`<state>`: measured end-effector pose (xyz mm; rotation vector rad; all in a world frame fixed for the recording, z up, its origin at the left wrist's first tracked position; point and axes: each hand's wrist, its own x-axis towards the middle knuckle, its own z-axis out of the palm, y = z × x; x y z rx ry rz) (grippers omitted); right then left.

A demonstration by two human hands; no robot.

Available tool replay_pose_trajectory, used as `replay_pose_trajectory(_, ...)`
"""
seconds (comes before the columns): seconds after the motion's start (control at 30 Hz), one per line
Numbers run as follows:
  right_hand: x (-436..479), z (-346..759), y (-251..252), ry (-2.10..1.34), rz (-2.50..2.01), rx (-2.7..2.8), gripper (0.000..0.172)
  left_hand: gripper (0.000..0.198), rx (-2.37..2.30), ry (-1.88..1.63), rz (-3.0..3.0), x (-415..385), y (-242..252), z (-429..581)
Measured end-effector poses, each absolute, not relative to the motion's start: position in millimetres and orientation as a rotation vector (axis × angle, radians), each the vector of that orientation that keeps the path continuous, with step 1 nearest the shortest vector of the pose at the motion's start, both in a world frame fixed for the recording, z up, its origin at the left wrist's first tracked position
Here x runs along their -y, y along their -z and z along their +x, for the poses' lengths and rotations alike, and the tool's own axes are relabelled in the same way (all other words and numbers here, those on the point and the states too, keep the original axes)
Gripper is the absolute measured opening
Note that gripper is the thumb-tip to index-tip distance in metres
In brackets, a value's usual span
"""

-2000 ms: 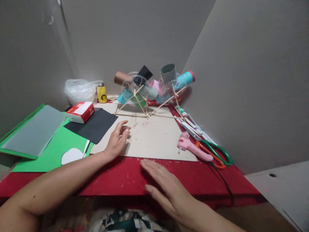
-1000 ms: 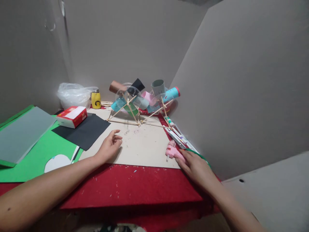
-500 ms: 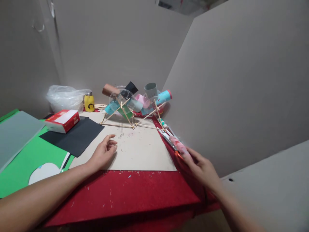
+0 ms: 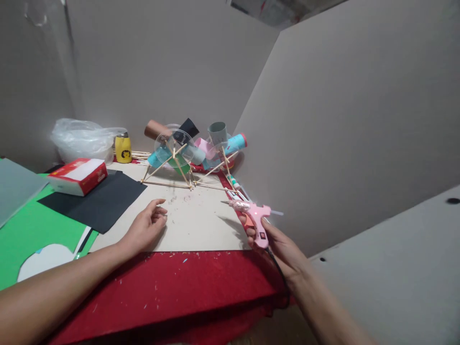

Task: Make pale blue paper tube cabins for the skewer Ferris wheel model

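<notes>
A pink hot glue gun is held by its handle in my right hand, nozzle pointing left over the board's right edge. A clear glue stick pokes from its back, and a black cord hangs below. My left hand rests on the beige board, fingers loosely curled but apart, with nothing in them. Beyond the hands stands a wheel model with clear plastic discs, coloured paper tubes and two triangular frames of wooden sticks.
At the left lie a red-and-white box, black paper, green sheets and a white cutout. Behind are a plastic bag and a yellow jar. Marker pens lie along the right edge. Grey walls enclose the red-covered table.
My right hand has lifted the glue gun from the table's right edge and brought it left, turning it side-on. The view has shifted slightly right; my left hand stays on the board.
</notes>
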<state>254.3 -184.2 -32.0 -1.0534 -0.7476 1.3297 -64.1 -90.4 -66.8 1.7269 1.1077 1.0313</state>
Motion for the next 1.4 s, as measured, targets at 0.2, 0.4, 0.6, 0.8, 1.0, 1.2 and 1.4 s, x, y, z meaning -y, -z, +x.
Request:
replay_pose_trajectory(0.2, 185, 256, 23, -1.539, -1.048, 0.639, 0.025, 0.046, -1.105, -1.005, 1.786, 88, 70, -65)
replay_pose_trajectory(0.4, 196, 244, 23, -1.495, -1.060, 0.723, 0.046, 0.043, -1.101, -0.998, 1.815, 89, 71, -65)
replay_pose_trajectory(0.6, 196, 243, 27, -1.420, -1.116, 0.762, 0.036, 0.040, -1.103, -1.010, 1.824, 90, 73, -65)
replay_pose_trajectory(0.8, 194, 246, 33, -1.386, -1.099, 0.776, 0.040, 0.041, -1.079, -1.054, 1.820, 89, 78, -66)
replay_pose_trajectory(1.0, 196, 246, 30, -1.345, -1.140, 0.780, 0.048, 0.040, -1.088, -1.050, 1.823, 90, 77, -66)
replay_pose_trajectory(1.2, 197, 244, 27, -1.308, -1.130, 0.776, 0.052, 0.039, -1.099, -1.051, 1.819, 92, 75, -65)
replay_pose_trajectory(1.4, 197, 250, 33, -1.243, -1.163, 0.764, 0.055, 0.039, -1.114, -1.045, 1.825, 94, 71, -65)
